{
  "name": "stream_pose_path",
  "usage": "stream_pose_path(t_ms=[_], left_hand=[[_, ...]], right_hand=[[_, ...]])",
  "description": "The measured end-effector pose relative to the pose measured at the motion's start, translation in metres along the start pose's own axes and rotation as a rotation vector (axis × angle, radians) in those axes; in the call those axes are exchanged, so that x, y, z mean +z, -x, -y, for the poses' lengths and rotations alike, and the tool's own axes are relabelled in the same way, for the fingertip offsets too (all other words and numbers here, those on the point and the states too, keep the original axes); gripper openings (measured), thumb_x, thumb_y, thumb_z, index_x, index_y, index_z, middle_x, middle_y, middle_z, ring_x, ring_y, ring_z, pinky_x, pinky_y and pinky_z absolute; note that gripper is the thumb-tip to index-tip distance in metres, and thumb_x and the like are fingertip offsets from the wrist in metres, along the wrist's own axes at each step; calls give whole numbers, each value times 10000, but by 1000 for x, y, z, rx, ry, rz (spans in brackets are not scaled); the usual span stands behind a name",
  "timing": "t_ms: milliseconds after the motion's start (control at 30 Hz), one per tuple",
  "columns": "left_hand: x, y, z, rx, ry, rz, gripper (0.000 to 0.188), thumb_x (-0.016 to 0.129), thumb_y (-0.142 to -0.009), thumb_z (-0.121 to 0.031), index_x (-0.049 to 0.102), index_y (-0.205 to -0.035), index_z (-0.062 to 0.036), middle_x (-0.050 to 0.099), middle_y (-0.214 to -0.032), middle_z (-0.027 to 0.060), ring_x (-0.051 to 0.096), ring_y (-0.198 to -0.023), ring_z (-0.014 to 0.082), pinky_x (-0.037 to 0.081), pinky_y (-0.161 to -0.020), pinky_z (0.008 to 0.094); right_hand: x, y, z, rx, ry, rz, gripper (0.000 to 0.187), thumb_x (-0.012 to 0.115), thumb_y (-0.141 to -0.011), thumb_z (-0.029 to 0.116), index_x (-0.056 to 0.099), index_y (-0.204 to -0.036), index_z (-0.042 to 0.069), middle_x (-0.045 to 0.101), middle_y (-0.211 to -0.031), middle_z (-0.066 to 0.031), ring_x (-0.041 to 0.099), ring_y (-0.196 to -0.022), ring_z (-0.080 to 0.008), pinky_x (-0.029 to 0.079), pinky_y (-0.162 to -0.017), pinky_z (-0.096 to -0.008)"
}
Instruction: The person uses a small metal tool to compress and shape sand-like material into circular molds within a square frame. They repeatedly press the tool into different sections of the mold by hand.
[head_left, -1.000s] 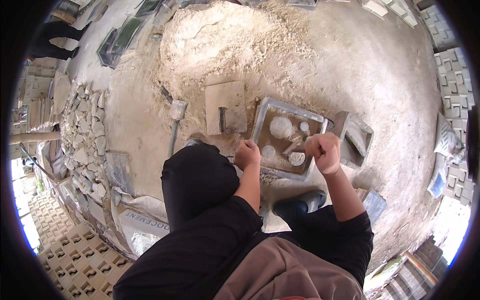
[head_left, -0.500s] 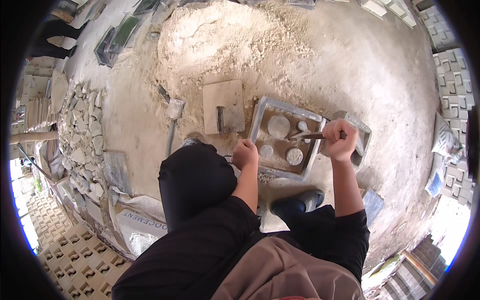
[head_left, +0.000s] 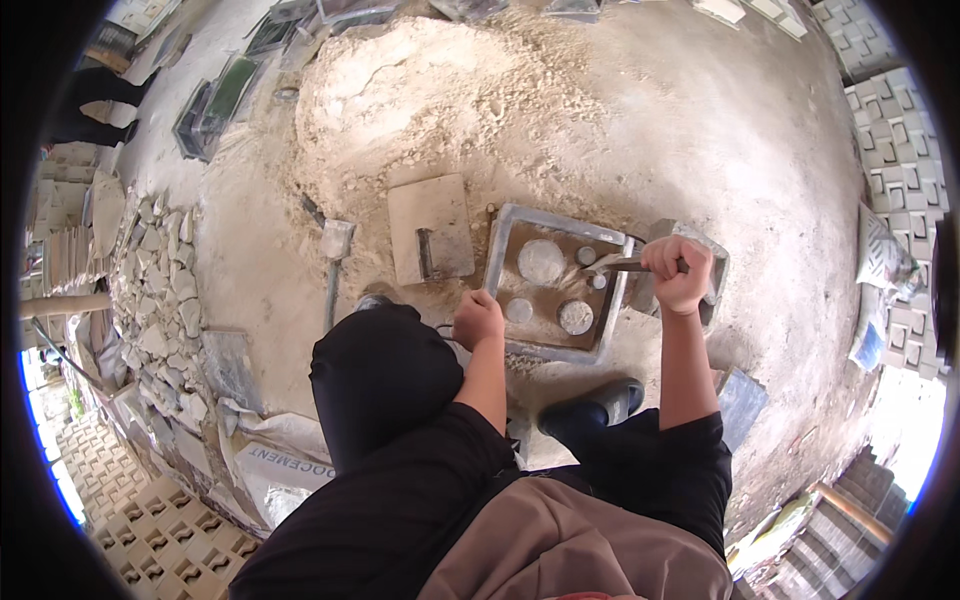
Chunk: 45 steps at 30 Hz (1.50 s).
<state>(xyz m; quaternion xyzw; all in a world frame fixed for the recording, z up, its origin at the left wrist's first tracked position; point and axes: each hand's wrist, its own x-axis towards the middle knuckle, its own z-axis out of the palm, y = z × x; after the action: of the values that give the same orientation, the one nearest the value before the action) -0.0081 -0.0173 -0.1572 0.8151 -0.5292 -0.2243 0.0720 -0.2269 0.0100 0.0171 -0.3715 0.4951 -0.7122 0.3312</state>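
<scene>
On the floor before me lies a rectangular grey metal mould [head_left: 552, 352], with brown powdery material inside around several pale round discs of different sizes. Closed at its left edge is my left hand [head_left: 479, 319], gripping what looks like a dark curved handle, mostly hidden by the fingers. My right hand [head_left: 678, 272] is wrapped round the dark handle of a small trowel [head_left: 622, 265] over the mould's right side. The trowel's blade points left, its tip near the two small discs. A large disc [head_left: 541, 261] lies upper left; a speckled disc [head_left: 575, 317] lies lower right.
A square board with a handle [head_left: 430, 228] and a hammer-like tool [head_left: 337, 240] lie to the left. Beyond spreads a heap of pale powder [head_left: 410, 90]. Broken stone pieces [head_left: 160, 290] line the left side. A grey block [head_left: 690, 245] sits right of the mould; my sandalled foot [head_left: 600, 405] is just below.
The view has shifted, so the mould appears slightly further left and lower. Relative to the mould, the trowel tip has moved a little right, toward the gap between the two small discs.
</scene>
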Motion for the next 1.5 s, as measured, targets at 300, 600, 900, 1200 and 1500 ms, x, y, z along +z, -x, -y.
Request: stream_pose_path(t_ms=[300,600,900,1200,1500], left_hand=[[1,-2,0,-6,5,42,363,327,-823,-324,605,-766,-97,626,-749,151,598,-700,361,456,-631,482],[-7,3,-4,-19,17,62,388,311,-825,-333,600,-780,-79,626,-777,165,593,-743,376,448,-662,503],[-4,2,-3,-6,-7,42,411,303,-823,-336,616,-815,-69,622,-809,182,582,-770,393,446,-690,500],[-3,3,-5,-20,22,22,413,317,-807,-335,628,-821,-64,622,-842,190,580,-805,395,441,-712,498],[-3,3,-7,-26,15,1,394,327,-805,-326,626,-819,-70,618,-819,189,575,-780,399,442,-690,498]], right_hand=[[-7,1,-7,-47,-131,-246,360,369,-776,213,313,-453,64,313,-416,-45,282,-409,-153,310,-490,-296],[-6,35,-3,-238,-307,-812,367,378,-772,234,257,-449,106,271,-422,-21,239,-420,-141,240,-452,-288],[-5,40,-6,-255,-337,-673,390,346,-809,195,294,-449,54,300,-419,-39,272,-401,-131,231,-391,-275],[-4,28,4,-254,-343,-733,374,340,-810,170,305,-455,57,312,-425,-37,282,-402,-125,256,-401,-266],[-6,29,-4,-284,-286,-671,382,335,-815,186,319,-456,55,318,-419,-42,289,-394,-128,289,-397,-278]])
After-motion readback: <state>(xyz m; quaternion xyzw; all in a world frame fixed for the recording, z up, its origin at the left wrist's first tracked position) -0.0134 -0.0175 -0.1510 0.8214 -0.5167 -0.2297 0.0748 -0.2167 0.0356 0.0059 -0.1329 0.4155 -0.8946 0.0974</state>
